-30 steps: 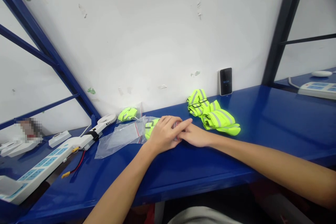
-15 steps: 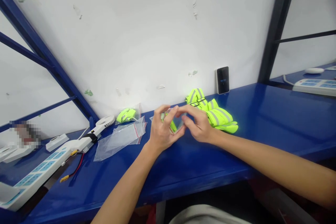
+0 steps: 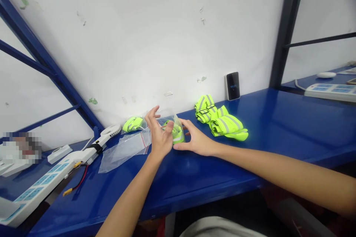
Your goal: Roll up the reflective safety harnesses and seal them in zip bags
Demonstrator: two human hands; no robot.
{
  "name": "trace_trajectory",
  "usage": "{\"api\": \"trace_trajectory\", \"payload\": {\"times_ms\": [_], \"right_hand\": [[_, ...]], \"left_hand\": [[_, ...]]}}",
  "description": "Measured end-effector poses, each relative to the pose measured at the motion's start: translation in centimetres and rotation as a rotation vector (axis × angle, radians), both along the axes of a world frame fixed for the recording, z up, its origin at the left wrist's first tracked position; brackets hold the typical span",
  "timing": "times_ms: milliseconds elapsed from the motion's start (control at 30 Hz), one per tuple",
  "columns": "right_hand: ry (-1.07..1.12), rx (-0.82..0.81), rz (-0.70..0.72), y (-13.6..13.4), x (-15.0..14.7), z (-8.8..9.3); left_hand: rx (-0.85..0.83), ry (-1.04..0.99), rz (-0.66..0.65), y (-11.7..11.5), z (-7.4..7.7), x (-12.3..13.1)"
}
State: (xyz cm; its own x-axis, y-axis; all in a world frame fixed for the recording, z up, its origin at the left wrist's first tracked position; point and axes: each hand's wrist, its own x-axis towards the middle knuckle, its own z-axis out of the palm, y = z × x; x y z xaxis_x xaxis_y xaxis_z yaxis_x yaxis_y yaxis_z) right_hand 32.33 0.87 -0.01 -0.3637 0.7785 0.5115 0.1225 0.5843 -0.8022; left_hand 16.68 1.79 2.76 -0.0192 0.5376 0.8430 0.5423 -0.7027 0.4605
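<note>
A clear plastic bag with a folded neon-yellow reflective vest or strap point(image 3: 178, 136) inside stands on the blue table between my hands. Its exact kind is hidden by the folds. My left hand point(image 3: 160, 135) is at the bag's left side, fingers spread and raised, covering part of it. On the right, my right hand point(image 3: 197, 139) has its thumb and fingers apart around the bag's edge; the fingertips are at the plastic, without a closed grip. Beyond my right hand lie two more folded neon-yellow reflective bundles point(image 3: 226, 124), grey-striped, one with black buckles point(image 3: 205, 113).
Flat clear zip bags point(image 3: 122, 152) and a bagged yellow bundle point(image 3: 133, 123) lie to the left. Near them are a white handheld fan point(image 3: 110, 130), a power strip point(image 3: 41, 183) and a cable with yellow connectors point(image 3: 80, 183). A black-screened device point(image 3: 233, 86) leans on the wall point(image 3: 155, 37).
My hands have parted from their close hold around the bag. The bag is now lower, on the table, and my left fingers have spread open.
</note>
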Motion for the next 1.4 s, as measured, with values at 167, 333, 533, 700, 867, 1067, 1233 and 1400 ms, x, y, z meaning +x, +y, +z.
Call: {"api": "trace_trajectory", "payload": {"times_ms": [167,333,533,700,867,1067,1233,1400], "right_hand": [[0.162,-0.091,-0.020,0.3,0.3,0.6],[0.485,-0.450,0.048,1.8,0.7,0.6],[0.502,-0.629,0.130,2.7,0.8,-0.3],[0.330,-0.569,0.090,2.8,1.2,-0.3],[0.295,-0.466,0.041,3.1,1.6,0.0],[0.311,-0.482,0.020,3.7,2.0,0.1],[0.266,-0.638,0.159,4.4,2.5,0.1],[0.178,-0.413,0.036,5.1,2.9,-0.3]], "left_hand": [[0.005,0.126,-0.352,0.3,0.4,-1.0],[-0.082,-0.069,-0.379,2.2,-0.3,-2.3],[-0.329,-0.133,-0.420,3.2,-2.6,-3.6],[-0.740,-0.159,-0.668,3.5,-3.7,-2.9],[-0.857,-0.217,-0.782,4.2,-4.1,-2.6],[-0.860,-0.277,-0.755,4.4,-4.5,-2.4],[-0.915,-0.169,-0.795,4.0,-4.0,-2.5],[-0.923,0.001,-0.781,3.6,-3.3,-3.0]]}}
